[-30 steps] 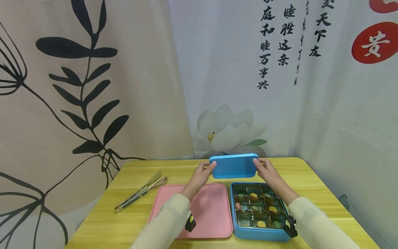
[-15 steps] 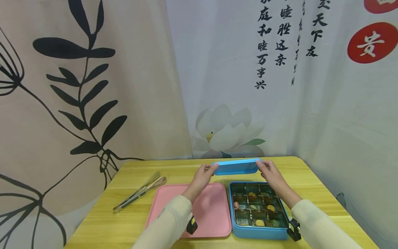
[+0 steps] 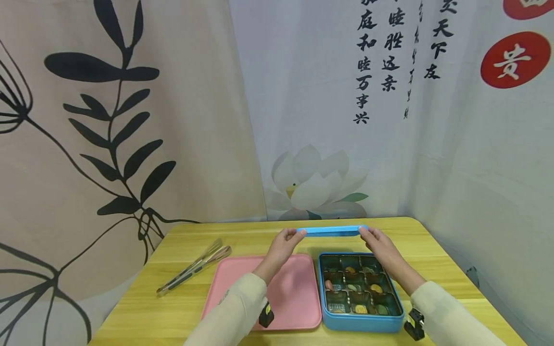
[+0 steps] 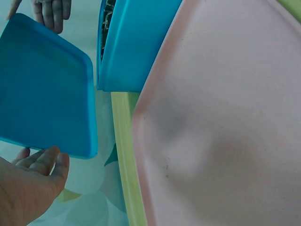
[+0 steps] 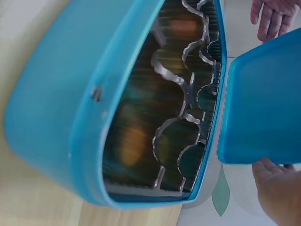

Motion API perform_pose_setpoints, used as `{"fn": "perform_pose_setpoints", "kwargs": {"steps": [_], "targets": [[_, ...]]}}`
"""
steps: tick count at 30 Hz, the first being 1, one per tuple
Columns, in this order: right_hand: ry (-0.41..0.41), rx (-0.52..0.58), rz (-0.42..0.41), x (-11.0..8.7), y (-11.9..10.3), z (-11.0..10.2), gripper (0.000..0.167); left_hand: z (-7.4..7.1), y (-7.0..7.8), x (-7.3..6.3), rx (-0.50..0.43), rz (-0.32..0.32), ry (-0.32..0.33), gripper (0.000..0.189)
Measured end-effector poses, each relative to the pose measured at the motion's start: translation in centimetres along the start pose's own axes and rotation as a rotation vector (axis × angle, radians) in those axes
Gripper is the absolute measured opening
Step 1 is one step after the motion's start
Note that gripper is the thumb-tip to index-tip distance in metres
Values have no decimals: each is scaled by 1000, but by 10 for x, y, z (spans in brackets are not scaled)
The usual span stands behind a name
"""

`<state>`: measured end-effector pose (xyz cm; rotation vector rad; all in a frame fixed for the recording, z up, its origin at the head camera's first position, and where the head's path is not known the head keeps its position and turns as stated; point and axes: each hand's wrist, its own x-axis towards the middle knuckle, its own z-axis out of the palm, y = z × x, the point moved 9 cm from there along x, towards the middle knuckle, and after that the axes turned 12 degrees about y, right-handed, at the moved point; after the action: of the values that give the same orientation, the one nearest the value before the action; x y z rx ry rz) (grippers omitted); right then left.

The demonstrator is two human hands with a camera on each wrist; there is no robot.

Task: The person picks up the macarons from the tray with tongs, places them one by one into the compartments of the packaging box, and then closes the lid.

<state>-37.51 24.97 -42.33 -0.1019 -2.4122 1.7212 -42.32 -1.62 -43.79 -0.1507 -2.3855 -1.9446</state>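
A blue rectangular lid is held up above the far part of the table, seen almost edge-on in the head view. My left hand pinches its left end, and my right hand grips the right end between thumb and fingers. In the left wrist view the lid's broad face shows, with a hand at either side. Below and nearer stands the blue box, uncovered. Its dark divided tray has small yellow, pink and green pieces in several compartments. Lid and box are apart.
Left of the box lies a pink tray, close against it. Metal tongs rest farther left on the yellow wood-grain table. A printed curtain hangs behind the table's far edge.
The lid has tipped from showing its broad face to nearly edge-on, sinking slightly at its top edge. Both hands have shifted a little to the right relative to the box, still holding it.
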Motion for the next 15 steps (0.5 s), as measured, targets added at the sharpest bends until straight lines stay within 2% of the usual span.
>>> {"fn": "perform_pose_setpoints", "kwargs": {"steps": [5, 15], "targets": [[-17, -43, -5, -8, -1, -6, 88, 3, 1, -2, -22, 19, -30, 77], [-54, -100, -46, -23, -2, -18, 80, 13, 1, -11, -50, 65, -130, 81]]}}
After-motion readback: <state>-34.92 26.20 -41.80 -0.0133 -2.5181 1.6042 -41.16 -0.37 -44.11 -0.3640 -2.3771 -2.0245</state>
